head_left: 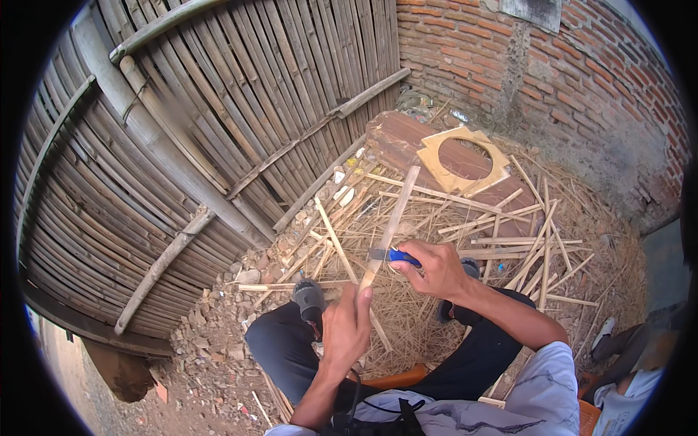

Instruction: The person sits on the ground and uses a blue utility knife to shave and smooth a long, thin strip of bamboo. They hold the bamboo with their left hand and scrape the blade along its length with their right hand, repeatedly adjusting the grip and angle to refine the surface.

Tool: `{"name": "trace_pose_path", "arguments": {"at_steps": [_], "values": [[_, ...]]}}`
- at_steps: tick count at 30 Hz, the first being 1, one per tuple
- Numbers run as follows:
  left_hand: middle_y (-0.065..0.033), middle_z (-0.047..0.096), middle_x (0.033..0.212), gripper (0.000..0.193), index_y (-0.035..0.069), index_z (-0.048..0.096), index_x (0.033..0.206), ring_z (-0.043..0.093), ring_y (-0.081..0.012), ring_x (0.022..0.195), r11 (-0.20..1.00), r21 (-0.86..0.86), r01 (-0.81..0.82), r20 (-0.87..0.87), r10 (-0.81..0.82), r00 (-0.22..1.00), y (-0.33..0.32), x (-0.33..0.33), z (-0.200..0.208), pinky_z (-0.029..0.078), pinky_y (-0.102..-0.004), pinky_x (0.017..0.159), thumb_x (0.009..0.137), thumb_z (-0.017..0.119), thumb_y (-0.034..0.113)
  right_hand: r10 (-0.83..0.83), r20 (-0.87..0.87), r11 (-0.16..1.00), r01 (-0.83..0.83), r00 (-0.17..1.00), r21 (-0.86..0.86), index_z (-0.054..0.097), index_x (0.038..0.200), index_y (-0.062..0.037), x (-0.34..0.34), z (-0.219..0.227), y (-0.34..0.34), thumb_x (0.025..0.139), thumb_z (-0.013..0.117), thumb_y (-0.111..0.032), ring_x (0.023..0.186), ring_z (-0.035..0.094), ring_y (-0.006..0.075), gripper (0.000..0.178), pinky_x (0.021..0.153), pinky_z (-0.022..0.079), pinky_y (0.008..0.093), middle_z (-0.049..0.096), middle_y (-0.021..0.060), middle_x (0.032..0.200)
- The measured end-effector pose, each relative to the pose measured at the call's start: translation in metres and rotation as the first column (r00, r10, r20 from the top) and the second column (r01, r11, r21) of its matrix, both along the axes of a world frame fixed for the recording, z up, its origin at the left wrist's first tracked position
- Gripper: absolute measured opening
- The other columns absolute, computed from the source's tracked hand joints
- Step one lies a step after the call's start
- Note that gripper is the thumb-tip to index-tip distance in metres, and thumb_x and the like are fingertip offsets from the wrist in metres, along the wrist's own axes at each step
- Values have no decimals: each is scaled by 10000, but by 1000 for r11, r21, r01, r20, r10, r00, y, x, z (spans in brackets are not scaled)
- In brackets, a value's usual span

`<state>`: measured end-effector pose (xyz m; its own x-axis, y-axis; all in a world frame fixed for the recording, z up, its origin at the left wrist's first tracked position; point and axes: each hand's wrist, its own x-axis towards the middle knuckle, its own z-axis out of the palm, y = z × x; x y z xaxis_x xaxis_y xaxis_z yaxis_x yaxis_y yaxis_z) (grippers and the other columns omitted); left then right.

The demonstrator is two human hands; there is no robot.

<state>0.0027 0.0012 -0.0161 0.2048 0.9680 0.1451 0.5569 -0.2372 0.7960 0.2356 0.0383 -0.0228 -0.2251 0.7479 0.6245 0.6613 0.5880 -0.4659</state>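
a person sits with knees apart above straw-strewn ground. the left hand (345, 330) is closed around the near end of a flat wooden slat (400, 209), which slants up and away between the knees. the right hand (434, 270) curls tightly around the blue handle of a knife (404, 256), its blade lying across the slat just beyond the left thumb. if the blade skids on a hard fibre and runs toward the body, it could cut that thumb; pressing too hard could gouge or split the slat. its far end looks unpropped, so it might twist under pressure. loose slats (542, 251) lie scattered to the right, where they could snag a foot.
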Motion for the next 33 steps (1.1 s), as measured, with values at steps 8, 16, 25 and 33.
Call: {"name": "trace_pose_path", "arguments": {"at_steps": [8,16,25,33], "values": [[-265,633,654,311,-3,592,1032,665,-514,642,998,-41,38,-61,-41,997,-3,-21,5,478,-584,599,1150,548,281,-218,-54,976,219,974,13,726,1077,-22,26,19,25,1041,740,-260,643,717,304,241,580,541,400,747,156,835],[-217,593,675,455,-9,588,972,635,-398,651,974,-200,108,104,-88,991,-7,-52,-17,477,-469,638,1178,462,376,-491,22,847,483,871,-222,714,1078,-12,81,24,56,1063,688,-341,693,717,376,330,685,548,460,734,197,798],[41,423,698,530,82,585,964,372,-79,606,735,-586,341,474,-31,880,21,-52,-14,303,-279,549,1206,333,481,-322,148,847,354,935,-396,728,1146,-19,56,14,38,1082,645,-407,788,736,424,402,745,541,543,727,218,777],[37,444,693,538,65,607,987,365,-75,573,724,-598,345,481,-20,876,24,-40,-15,296,-265,525,1205,343,480,25,471,730,306,882,-611,576,1414,-82,70,-2,27,1064,665,-446,914,739,448,513,863,531,553,759,237,930]]}}
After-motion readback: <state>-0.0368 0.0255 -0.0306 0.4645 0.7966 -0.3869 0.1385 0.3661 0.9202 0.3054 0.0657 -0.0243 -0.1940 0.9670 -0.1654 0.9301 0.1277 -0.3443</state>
